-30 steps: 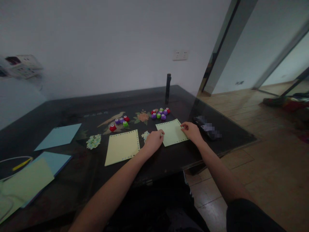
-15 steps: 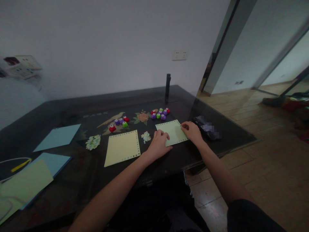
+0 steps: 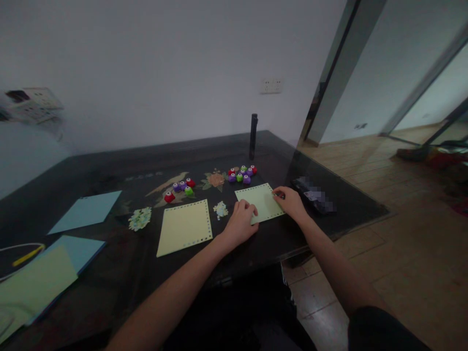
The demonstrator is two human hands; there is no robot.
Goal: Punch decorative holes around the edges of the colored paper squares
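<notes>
A pale green sheet of paper (image 3: pixel 263 197) lies on the dark table, with small holes along its edges. My left hand (image 3: pixel 241 218) rests on its left side, fingers bent and apart, thumb near the front edge. At the sheet's right edge my right hand (image 3: pixel 290 201) has thumb and forefinger pinched together; whatever is between them is too small to make out. Left of my left hand lies a small heap of paper bits (image 3: pixel 220 209), then a yellowish sheet (image 3: pixel 185 226) with holes along three edges.
Behind the sheets stand several small red, purple and green pieces (image 3: pixel 239 177) with white eye-like tops. More paper bits (image 3: pixel 140 218) and blue sheets (image 3: pixel 87 212) lie left. A black upright stick (image 3: pixel 253 136) stands behind; a dark pouch (image 3: pixel 312 194) lies right.
The view has tilted slightly. Both hands keep nearly the same places on the green sheet, with only slight finger movement.
</notes>
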